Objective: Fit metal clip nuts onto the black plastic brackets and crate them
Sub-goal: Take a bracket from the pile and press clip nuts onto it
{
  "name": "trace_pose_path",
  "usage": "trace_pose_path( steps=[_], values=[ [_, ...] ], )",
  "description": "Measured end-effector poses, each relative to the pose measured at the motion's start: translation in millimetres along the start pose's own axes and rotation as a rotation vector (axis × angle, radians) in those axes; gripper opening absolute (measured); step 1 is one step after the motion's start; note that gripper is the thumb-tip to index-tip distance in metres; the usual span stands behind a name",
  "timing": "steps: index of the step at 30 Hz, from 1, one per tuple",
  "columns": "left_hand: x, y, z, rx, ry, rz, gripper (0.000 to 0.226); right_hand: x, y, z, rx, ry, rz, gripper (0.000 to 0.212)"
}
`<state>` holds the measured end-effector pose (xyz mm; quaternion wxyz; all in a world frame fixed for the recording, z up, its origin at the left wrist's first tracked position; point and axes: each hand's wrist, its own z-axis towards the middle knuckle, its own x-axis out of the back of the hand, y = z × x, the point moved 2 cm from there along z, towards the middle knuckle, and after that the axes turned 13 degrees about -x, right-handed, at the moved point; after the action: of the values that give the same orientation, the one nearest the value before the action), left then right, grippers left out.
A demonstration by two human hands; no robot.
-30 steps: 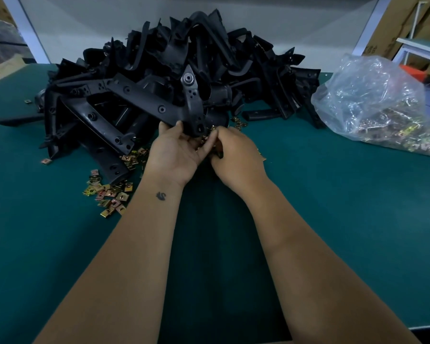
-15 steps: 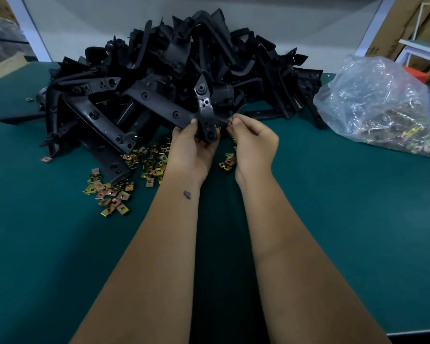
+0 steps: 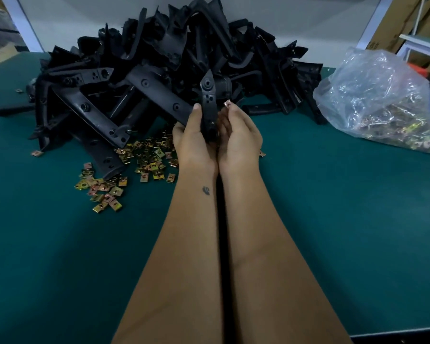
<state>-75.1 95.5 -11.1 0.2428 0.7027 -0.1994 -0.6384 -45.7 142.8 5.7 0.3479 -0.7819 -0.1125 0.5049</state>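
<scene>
My left hand (image 3: 193,139) grips a black plastic bracket (image 3: 208,100) and holds it upright, its rounded holed end pointing up. Close beside it, my right hand (image 3: 241,135) pinches one coppery clip nut (image 3: 227,104) at its fingertips, just right of the bracket's arm and apart from it. A big heap of black brackets (image 3: 164,58) lies behind my hands. Loose clip nuts (image 3: 144,157) are scattered on the green table to the left of my left wrist.
A clear plastic bag of clip nuts (image 3: 387,105) lies at the right. The green table (image 3: 333,207) stretches toward me. Cardboard boxes (image 3: 402,23) and a white frame stand at the far right. No crate is in view.
Both hands have come together and lifted slightly. The bracket now stands more upright in my left hand, and the clip nut shows at my right fingertips beside it.
</scene>
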Motion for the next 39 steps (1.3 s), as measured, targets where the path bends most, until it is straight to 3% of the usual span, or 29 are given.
trace_pose_path(
  steps=[6,18,24,39],
  values=[
    [-2.0,3.2,2.8,0.143,-0.06,-0.033,0.041,-2.5,-1.9,-3.7,-0.029,-0.054,-0.047,0.013],
    [-3.3,9.9,-9.8,0.045,0.058,0.029,0.041,3.3,-8.7,-9.4,-0.021,-0.032,-0.157,0.015],
    [-2.9,11.5,-11.6,-0.037,0.079,0.396,0.05,-3.4,-4.7,-10.2,0.054,-0.018,-0.302,0.013],
    [-7.0,16.7,-17.2,-0.06,0.056,0.453,0.034,-3.1,-4.4,-8.0,0.025,0.01,-0.252,0.01]
  ],
)
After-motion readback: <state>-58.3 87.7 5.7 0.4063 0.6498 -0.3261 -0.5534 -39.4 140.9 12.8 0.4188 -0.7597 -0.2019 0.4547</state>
